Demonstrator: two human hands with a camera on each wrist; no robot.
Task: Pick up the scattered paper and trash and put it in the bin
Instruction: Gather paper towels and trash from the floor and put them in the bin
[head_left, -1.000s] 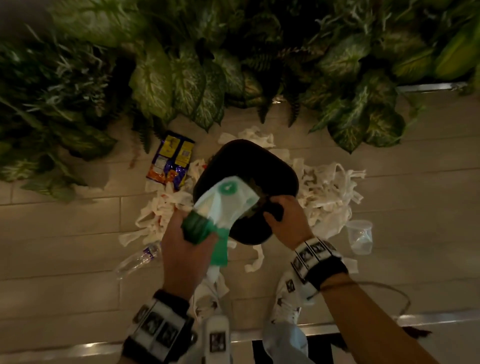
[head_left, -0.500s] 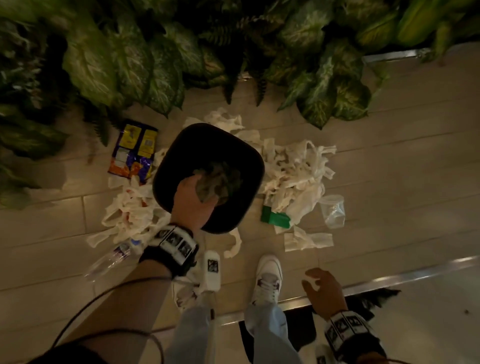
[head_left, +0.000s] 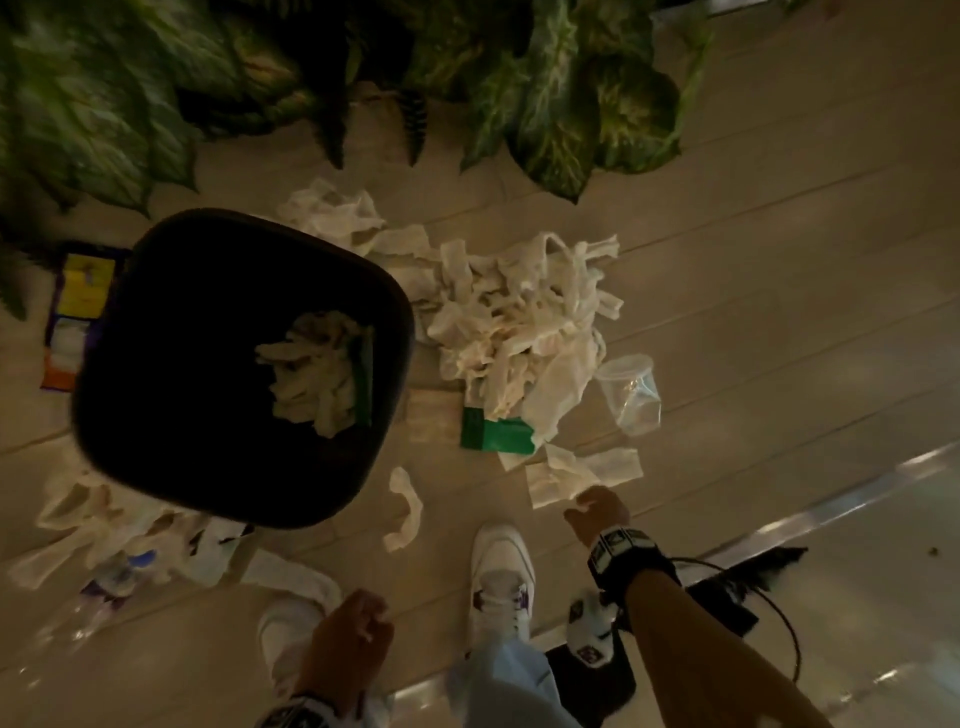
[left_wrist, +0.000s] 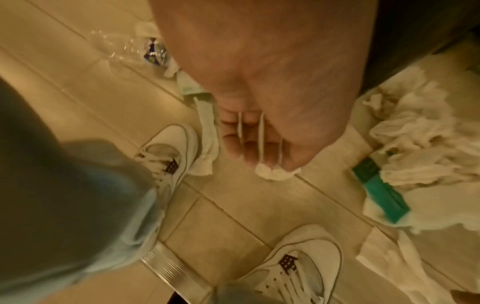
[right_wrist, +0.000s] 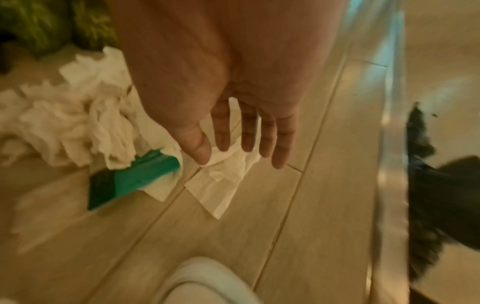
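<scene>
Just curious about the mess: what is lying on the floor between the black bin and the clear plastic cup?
In the head view, between the bin and the plastic cup lies a big heap of white paper strips, with a green packet at its near edge.

Black rounded-square plastic bin (head_left: 130, 322): one, ahead of the left hand (head_left: 345, 642).
Clear plastic cup (head_left: 631, 395): one, ahead of the right hand (head_left: 597, 514).
Green flat packet (head_left: 496, 434): one on the floor, ahead of the right hand.
Clear plastic bottle (head_left: 98, 597): one, left of the left hand.
White sneakers (head_left: 501, 582): two, between the hands.
Hands: two, both empty, fingers loose.
</scene>
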